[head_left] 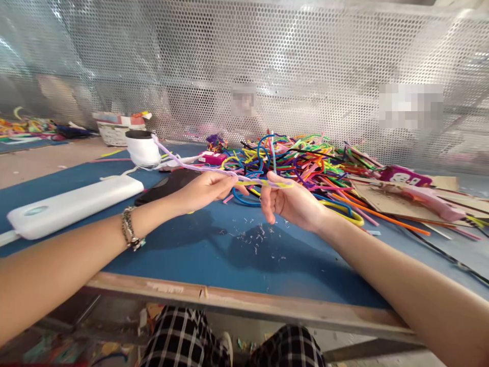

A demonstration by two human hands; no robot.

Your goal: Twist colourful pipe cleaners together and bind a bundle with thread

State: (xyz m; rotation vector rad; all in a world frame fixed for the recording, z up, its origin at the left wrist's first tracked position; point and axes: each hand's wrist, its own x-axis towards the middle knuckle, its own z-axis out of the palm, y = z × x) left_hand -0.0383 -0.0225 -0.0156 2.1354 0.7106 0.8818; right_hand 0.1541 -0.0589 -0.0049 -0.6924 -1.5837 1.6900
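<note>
My left hand [208, 189] pinches a lilac pipe cleaner [179, 162] that arcs up and left toward a white spool. My right hand [288, 201] grips the same strand together with a yellow pipe cleaner [267, 182] where the two overlap between my hands. Both hands hover above the blue mat [183, 255], close together. A blue pipe cleaner [244, 200] lies curled on the mat just below them.
A big heap of coloured pipe cleaners [305, 158] lies behind my hands. A white spool [142, 148], a white flat device [72, 204], a dark phone [168, 184], a pink glue gun [431, 201] on cardboard [382, 199] and a perforated metal screen [267, 61] surround the mat. Fluff scraps [255, 237] dot it.
</note>
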